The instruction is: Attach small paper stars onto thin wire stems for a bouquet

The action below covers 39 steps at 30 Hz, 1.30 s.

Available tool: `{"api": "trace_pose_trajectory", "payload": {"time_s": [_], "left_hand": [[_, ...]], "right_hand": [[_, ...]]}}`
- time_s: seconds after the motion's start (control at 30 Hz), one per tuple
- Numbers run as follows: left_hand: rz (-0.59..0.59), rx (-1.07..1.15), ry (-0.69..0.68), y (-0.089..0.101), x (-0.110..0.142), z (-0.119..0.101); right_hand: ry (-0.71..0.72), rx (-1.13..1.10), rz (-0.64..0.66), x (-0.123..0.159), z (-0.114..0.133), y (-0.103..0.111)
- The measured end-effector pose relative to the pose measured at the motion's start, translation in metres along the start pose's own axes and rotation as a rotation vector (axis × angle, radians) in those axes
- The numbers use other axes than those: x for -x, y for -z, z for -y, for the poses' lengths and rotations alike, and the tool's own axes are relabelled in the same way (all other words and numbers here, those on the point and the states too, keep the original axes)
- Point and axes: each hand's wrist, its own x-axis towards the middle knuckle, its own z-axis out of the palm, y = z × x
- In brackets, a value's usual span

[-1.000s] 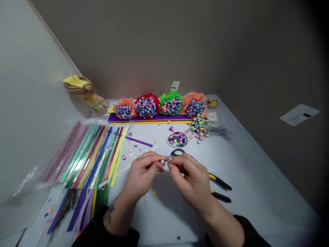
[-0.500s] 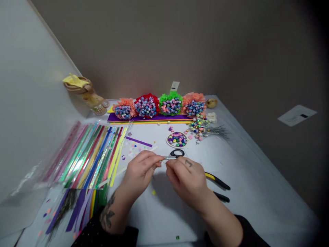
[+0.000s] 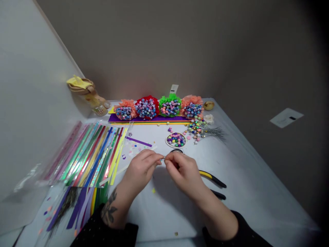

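My left hand (image 3: 140, 168) and my right hand (image 3: 183, 171) meet over the middle of the table, fingertips almost touching. Both are closed in a pinch. A tiny shiny piece (image 3: 162, 158) shows between the fingertips; its kind is too small to tell. Just beyond my right hand, the black handle of a pair of scissors (image 3: 177, 150) peeks out, the rest hidden. Pliers with yellow and black handles (image 3: 213, 177) lie to the right, their jaws covered by my right hand. Behind the scissors is a dish (image 3: 166, 142) filled with colourful folded paper stars.
Shiny paper strips (image 3: 89, 154) in a clear sleeve lie at left, with loose strips and thin wires (image 3: 65, 206) below. Several paper-star bouquets (image 3: 146, 107) line the back. Wire-stemmed stars (image 3: 196, 127) rest at back right. A bottle (image 3: 99, 108) stands at back left.
My right hand has turned and shifted slightly left, its fingertips closer to my left hand's. It now covers more of the scissors. The camera view has shifted a little.
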Motion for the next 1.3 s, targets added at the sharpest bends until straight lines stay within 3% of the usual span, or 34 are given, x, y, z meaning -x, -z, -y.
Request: {"api": "trace_pose_trajectory", "payload": {"time_s": [0.1,0.17,0.23,0.37,0.43,0.5,0.67,0.73,0.97,1.1,1.2,1.3], "left_hand": [[0.059,0.04,0.079,0.003,-0.001,-0.001],[0.061,0.062,0.085,0.003,-0.001,-0.001],[0.017,0.078,0.034,0.002,0.0,-0.001],[-0.048,0.071,-0.131,-0.003,0.003,-0.004],[-0.043,0.064,-0.157,-0.005,0.003,-0.007],[-0.023,0.078,-0.123,-0.007,0.002,-0.012],[0.05,0.18,0.034,-0.008,-0.004,-0.024],[0.06,0.219,0.08,-0.008,-0.005,-0.026],[-0.037,0.33,0.147,-0.008,-0.004,-0.03],[-0.078,0.469,0.291,-0.011,-0.002,-0.036],[-0.122,0.602,0.412,-0.015,0.0,-0.037],[-0.163,0.65,0.394,-0.018,0.003,-0.034]], "right_hand": [[0.328,0.303,-0.045,0.003,-0.003,-0.001],[0.377,0.359,-0.052,0.004,-0.002,-0.001],[0.255,0.261,-0.045,0.005,0.003,0.001],[-0.215,-0.135,0.077,0.004,0.016,0.01],[-0.301,-0.218,0.142,0.004,0.02,0.015],[-0.203,-0.105,0.123,0.007,0.019,0.02],[0.372,0.332,-0.011,0.017,0.007,0.027],[0.402,0.314,-0.025,0.019,0.004,0.029],[0.027,-0.009,0.011,0.024,0.013,0.03],[-0.217,-0.231,-0.034,0.027,0.017,0.024],[-0.325,-0.351,-0.09,0.029,0.023,0.019],[-0.384,-0.41,-0.116,0.032,0.028,0.016]]}}
